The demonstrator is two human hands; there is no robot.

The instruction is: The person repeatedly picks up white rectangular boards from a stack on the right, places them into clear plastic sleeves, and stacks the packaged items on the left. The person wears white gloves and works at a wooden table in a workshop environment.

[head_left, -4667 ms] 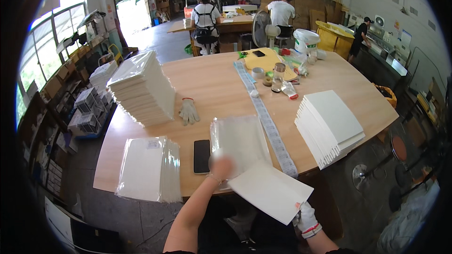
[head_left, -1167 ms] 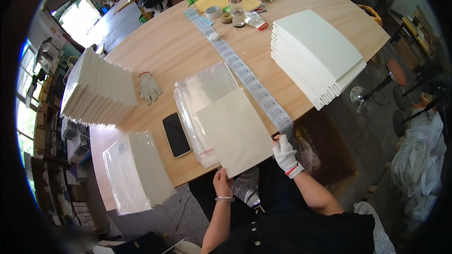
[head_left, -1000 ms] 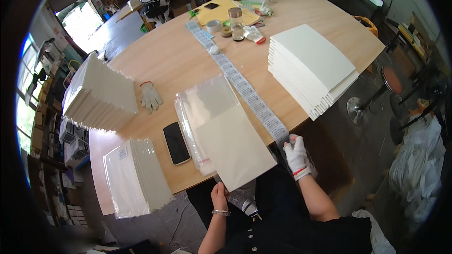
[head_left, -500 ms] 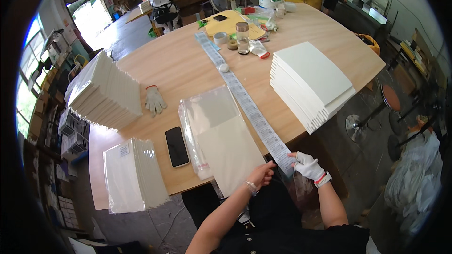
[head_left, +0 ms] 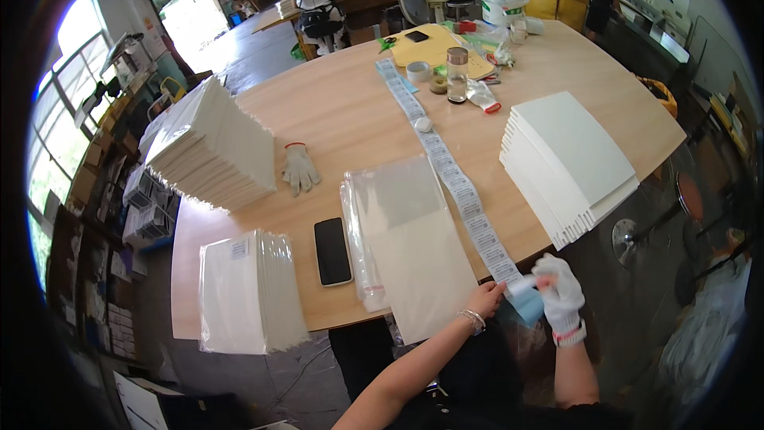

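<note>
A long strip of printed labels (head_left: 469, 199) runs down the table and over its near edge, where bare blue backing (head_left: 527, 308) shows. My left hand (head_left: 484, 299), bare with a bracelet, is closed at the strip's left edge, fingertips pinching it. In a white glove with the fingertips exposed, my right hand (head_left: 560, 291) is raised at the strip's end, pinching a white label that looks lifted off the backing. Left of the strip lies a cream board in a clear plastic sleeve (head_left: 418, 247), its near end jutting past the table edge.
A black phone (head_left: 333, 252) and bagged boards (head_left: 231, 295) lie to the left, below a tall stack (head_left: 215, 143) and a glove (head_left: 299, 169). White boards (head_left: 569, 159) stand stacked at right. Further back are a glass bottle (head_left: 457, 76), tape rolls (head_left: 418, 72) and a bucket (head_left: 502, 4).
My right hand has risen off the strip's end with a label, uncovering blue backing. My left hand has moved onto the strip's edge. The whole view has shifted.
</note>
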